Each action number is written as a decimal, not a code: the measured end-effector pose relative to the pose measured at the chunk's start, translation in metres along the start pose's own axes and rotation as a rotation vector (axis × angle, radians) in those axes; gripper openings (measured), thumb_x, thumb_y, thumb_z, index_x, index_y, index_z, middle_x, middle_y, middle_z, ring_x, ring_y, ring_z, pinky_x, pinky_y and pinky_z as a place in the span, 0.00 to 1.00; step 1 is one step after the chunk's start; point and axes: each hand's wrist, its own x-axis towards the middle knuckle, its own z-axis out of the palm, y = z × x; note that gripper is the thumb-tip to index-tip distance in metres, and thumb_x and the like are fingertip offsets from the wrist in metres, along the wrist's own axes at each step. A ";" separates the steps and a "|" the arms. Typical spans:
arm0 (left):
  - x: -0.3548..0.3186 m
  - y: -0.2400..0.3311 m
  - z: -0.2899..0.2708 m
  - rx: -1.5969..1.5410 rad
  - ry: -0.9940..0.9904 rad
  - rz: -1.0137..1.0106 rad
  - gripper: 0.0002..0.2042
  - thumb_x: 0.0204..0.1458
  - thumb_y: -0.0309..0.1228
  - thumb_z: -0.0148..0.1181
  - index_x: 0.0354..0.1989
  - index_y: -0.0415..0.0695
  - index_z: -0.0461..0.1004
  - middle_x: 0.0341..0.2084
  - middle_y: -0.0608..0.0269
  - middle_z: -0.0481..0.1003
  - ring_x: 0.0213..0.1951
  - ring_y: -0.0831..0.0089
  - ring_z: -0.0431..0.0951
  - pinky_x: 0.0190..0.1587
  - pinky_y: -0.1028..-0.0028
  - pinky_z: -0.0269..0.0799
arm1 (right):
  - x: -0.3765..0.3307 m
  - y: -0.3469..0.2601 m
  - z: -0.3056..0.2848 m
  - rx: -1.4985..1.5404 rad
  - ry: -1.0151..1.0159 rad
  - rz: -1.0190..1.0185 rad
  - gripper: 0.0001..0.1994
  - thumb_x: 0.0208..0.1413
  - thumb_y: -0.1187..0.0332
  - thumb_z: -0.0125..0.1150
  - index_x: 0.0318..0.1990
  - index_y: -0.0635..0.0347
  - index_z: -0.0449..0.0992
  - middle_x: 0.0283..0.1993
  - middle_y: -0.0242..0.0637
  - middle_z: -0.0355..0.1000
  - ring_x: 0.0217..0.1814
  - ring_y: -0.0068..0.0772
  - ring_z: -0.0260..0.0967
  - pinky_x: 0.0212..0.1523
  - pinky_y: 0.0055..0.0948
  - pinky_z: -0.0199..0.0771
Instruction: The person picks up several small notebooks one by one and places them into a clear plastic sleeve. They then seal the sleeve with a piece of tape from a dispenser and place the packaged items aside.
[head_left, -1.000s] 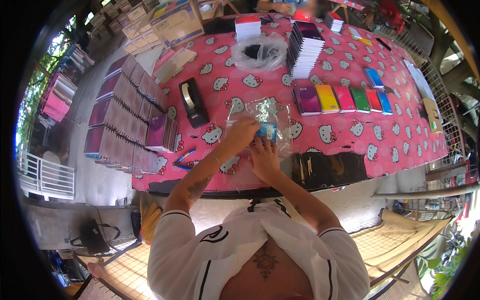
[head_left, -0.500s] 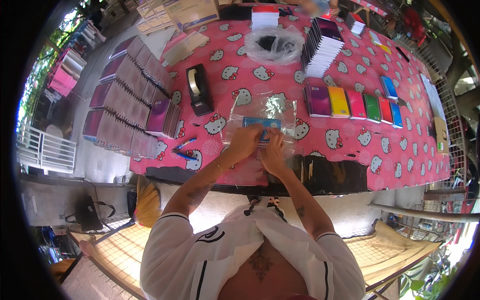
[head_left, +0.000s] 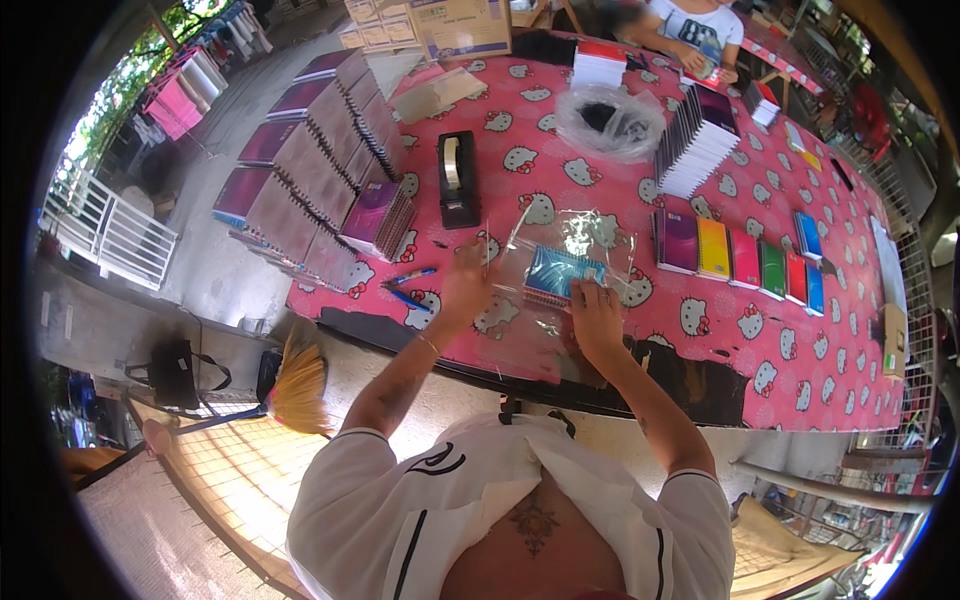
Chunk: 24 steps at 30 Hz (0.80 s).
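Note:
A small blue spiral notebook (head_left: 552, 272) lies on a clear plastic sheet (head_left: 520, 325) near the table's front edge. My right hand (head_left: 598, 315) rests at the notebook's right end, fingers bent over its lower corner and holding it down. To the left, my left hand (head_left: 468, 285) is over the sheet's left edge, fingers stretched forward, slightly blurred and apart from the notebook. A black tape dispenser (head_left: 459, 195) with a roll of clear tape stands just beyond my left hand. Two blue pens (head_left: 408, 297) lie left of that hand.
Tall stacks of purple spiral notebooks (head_left: 300, 165) stand at the left. A row of coloured notebooks (head_left: 743, 258) lies at the right, with another stack (head_left: 697, 140) behind. A crumpled plastic bag (head_left: 620, 130) and cardboard boxes (head_left: 462, 28) are farther back. Another person (head_left: 697, 35) sits across the table.
My hands have parted: the left has drawn back leftward from the notebook, while the right stays at its right end. The view has shifted, bringing the person across the table more into sight.

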 end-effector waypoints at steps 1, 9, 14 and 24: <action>0.020 -0.028 -0.005 -0.092 0.080 -0.108 0.19 0.54 0.29 0.62 0.54 0.35 0.73 0.51 0.40 0.74 0.51 0.48 0.75 0.52 0.56 0.71 | 0.001 0.000 0.001 0.005 0.007 -0.011 0.23 0.52 0.62 0.62 0.54 0.64 0.74 0.49 0.38 0.70 0.55 0.36 0.70 0.59 0.39 0.65; 0.106 -0.113 0.004 -1.059 -0.016 -0.913 0.10 0.49 0.32 0.69 0.35 0.37 0.83 0.22 0.62 0.79 0.25 0.71 0.75 0.34 0.72 0.72 | -0.001 0.001 0.000 0.054 -0.035 0.016 0.23 0.52 0.63 0.63 0.55 0.63 0.74 0.48 0.38 0.70 0.52 0.35 0.72 0.56 0.38 0.66; 0.081 -0.129 0.043 -0.669 0.401 -0.627 0.07 0.52 0.30 0.67 0.34 0.39 0.81 0.26 0.68 0.77 0.29 0.81 0.73 0.35 0.78 0.69 | -0.001 -0.007 0.006 0.073 -0.018 -0.001 0.25 0.49 0.61 0.66 0.55 0.61 0.74 0.49 0.38 0.71 0.52 0.34 0.72 0.56 0.37 0.66; 0.073 -0.071 -0.007 0.389 -0.042 -0.590 0.13 0.54 0.36 0.54 0.31 0.39 0.80 0.27 0.47 0.81 0.29 0.52 0.83 0.34 0.58 0.76 | -0.006 0.008 0.005 0.110 0.050 0.032 0.25 0.47 0.59 0.69 0.52 0.59 0.75 0.50 0.35 0.71 0.55 0.34 0.72 0.56 0.36 0.67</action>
